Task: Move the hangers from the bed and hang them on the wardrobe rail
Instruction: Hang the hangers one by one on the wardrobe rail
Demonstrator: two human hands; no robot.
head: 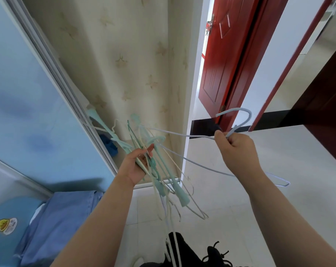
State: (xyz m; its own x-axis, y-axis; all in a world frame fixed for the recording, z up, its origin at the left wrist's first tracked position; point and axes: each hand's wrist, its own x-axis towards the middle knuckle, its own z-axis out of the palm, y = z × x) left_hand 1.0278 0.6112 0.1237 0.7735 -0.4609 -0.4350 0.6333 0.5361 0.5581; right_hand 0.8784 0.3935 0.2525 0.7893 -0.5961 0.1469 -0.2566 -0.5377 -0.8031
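**Gripping hangers in both hands**

Pinching the neck of a pale blue hanger (202, 135), the right hand (238, 151) holds it out beside the red door (225, 54). The left hand (136, 164) clutches a tangled bundle of hangers (163, 182) above the tiled floor (279, 189), near the blue wardrobe door (28, 112).

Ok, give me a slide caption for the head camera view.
Left hand grips a hanger bundle while right hand pulls one pale blue hanger free.
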